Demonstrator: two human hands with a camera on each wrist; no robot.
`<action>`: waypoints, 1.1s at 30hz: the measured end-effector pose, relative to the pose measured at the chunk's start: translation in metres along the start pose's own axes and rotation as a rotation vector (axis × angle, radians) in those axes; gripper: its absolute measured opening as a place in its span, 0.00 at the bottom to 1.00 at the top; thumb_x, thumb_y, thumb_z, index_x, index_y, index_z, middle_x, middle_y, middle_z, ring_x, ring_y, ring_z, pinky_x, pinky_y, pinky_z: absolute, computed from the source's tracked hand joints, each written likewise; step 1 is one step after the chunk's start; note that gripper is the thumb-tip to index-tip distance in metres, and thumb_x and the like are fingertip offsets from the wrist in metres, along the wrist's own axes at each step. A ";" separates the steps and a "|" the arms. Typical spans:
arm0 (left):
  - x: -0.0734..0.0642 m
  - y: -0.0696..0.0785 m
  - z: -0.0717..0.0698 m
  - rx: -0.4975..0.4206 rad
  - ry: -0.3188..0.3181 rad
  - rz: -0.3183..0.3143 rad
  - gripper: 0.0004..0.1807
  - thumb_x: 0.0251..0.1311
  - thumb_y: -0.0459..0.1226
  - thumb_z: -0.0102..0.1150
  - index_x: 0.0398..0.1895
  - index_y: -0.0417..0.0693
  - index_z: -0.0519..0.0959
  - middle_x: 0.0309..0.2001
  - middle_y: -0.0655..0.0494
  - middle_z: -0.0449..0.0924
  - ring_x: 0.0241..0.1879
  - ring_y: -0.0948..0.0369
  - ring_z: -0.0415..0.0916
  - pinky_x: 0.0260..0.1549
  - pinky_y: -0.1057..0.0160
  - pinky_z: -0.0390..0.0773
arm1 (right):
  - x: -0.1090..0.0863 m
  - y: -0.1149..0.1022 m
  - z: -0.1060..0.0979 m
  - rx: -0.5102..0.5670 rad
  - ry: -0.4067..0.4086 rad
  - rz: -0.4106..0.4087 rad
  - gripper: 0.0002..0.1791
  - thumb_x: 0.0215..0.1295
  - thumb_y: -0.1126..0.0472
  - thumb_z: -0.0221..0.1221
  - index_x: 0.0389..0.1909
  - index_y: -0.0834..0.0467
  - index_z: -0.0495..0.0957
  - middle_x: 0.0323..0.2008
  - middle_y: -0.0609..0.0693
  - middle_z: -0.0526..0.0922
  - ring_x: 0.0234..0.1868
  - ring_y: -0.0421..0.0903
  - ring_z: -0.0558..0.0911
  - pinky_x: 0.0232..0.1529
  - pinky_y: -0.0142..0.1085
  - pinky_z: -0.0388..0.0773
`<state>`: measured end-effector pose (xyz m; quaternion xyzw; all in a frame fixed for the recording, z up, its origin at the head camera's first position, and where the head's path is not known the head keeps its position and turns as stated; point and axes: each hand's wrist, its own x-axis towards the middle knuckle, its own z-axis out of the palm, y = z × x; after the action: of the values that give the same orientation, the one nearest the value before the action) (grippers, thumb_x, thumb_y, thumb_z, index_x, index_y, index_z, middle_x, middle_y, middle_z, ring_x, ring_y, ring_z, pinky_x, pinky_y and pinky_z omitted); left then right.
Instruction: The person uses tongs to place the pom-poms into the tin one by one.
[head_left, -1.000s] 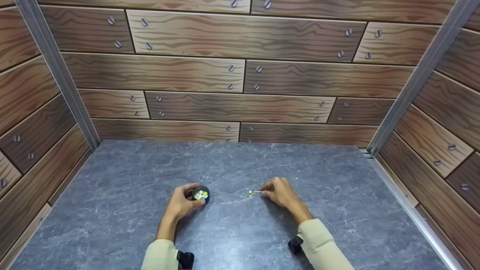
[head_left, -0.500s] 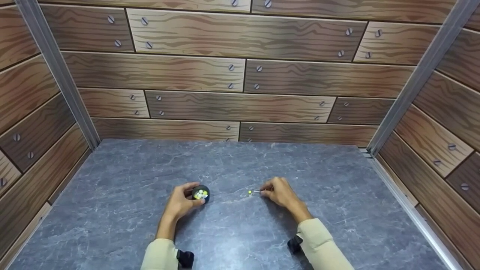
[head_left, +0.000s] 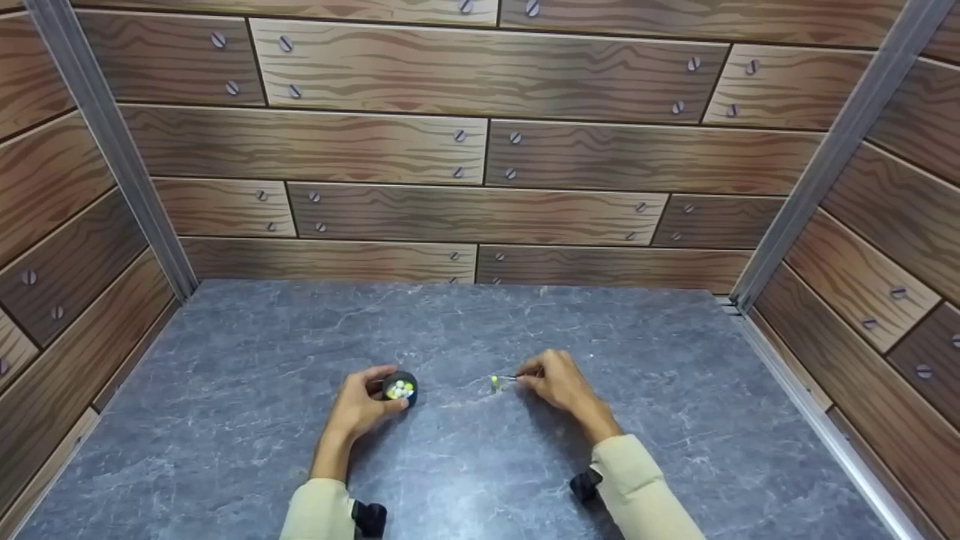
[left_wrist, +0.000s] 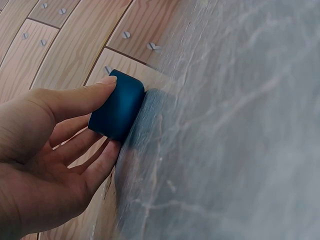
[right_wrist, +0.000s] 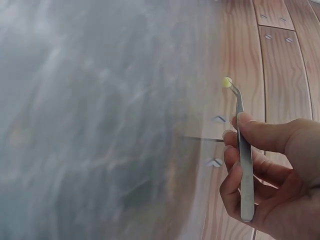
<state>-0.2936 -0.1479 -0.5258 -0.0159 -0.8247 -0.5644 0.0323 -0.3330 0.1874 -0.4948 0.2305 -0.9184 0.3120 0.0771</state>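
My left hand grips a small dark blue cup that stands on the table, thumb on one side and fingers on the other. Several yellow and white balls lie inside it in the head view. My right hand pinches steel tweezers with a bent tip. At that tip is a small yellow ball, held just off the tabletop, to the right of the cup in the head view.
The grey marble-patterned table is glossy and reflects the light. Wood-plank-patterned walls enclose it at the back and sides, with metal posts at the corners.
The tweezers and the yellow ball have risen slightly and shifted a little left, toward the cup. My left hand and the cup hold their place; the head view has shifted slightly.
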 end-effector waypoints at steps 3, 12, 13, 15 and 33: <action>0.000 0.000 -0.001 -0.003 -0.001 0.007 0.32 0.51 0.24 0.75 0.63 0.33 0.79 0.62 0.32 0.79 0.61 0.39 0.80 0.60 0.48 0.82 | 0.003 -0.005 0.000 0.014 0.012 -0.002 0.05 0.61 0.69 0.69 0.36 0.65 0.90 0.32 0.57 0.92 0.28 0.40 0.82 0.30 0.28 0.78; -0.001 0.002 0.000 -0.024 -0.013 -0.005 0.33 0.51 0.25 0.75 0.64 0.33 0.78 0.62 0.32 0.79 0.61 0.39 0.80 0.60 0.47 0.83 | 0.010 -0.015 0.000 0.023 0.022 -0.045 0.04 0.61 0.69 0.69 0.35 0.64 0.91 0.30 0.57 0.91 0.26 0.38 0.82 0.27 0.27 0.77; -0.001 0.002 0.000 -0.023 -0.013 -0.008 0.33 0.51 0.25 0.76 0.64 0.33 0.78 0.62 0.32 0.79 0.61 0.39 0.80 0.60 0.47 0.82 | 0.010 -0.017 0.000 0.026 0.020 -0.044 0.04 0.61 0.69 0.69 0.35 0.64 0.91 0.30 0.57 0.91 0.27 0.39 0.83 0.27 0.27 0.78; -0.001 0.002 -0.001 -0.024 -0.011 -0.010 0.33 0.51 0.25 0.76 0.64 0.33 0.78 0.62 0.32 0.79 0.61 0.39 0.80 0.60 0.47 0.82 | 0.012 -0.019 0.001 0.032 0.013 -0.028 0.04 0.62 0.69 0.69 0.35 0.64 0.91 0.31 0.58 0.91 0.28 0.42 0.84 0.28 0.27 0.79; 0.000 -0.001 -0.001 0.003 -0.006 0.005 0.32 0.51 0.26 0.76 0.63 0.34 0.79 0.62 0.32 0.79 0.61 0.39 0.80 0.60 0.46 0.82 | 0.028 -0.046 0.019 0.035 0.007 -0.128 0.03 0.60 0.69 0.70 0.34 0.64 0.91 0.28 0.57 0.91 0.25 0.38 0.81 0.27 0.25 0.76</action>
<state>-0.2932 -0.1494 -0.5260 -0.0194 -0.8257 -0.5629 0.0314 -0.3360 0.1335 -0.4769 0.2888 -0.8960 0.3235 0.0960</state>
